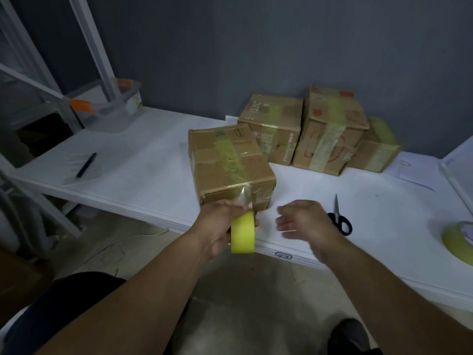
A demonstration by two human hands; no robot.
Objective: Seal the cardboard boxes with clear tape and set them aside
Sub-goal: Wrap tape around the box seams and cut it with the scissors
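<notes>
a person's left hand (220,226) grips a yellow tape roll (242,232) at the near edge of the white table (143,160), its strip running up onto the near face of the cardboard box (230,162); the right hand (304,221) hovers loose-fingered, holding nothing, just short of the black scissors (339,217). three taped boxes (327,129) sit grouped at the wall. the taut strip could twist, wrinkle or stick to itself before it is cut, judging by its unsupported span. the right hand is motion-blurred; where tape meets roll is hidden behind fingers; a second tape roll (458,239) is cut off at right.
</notes>
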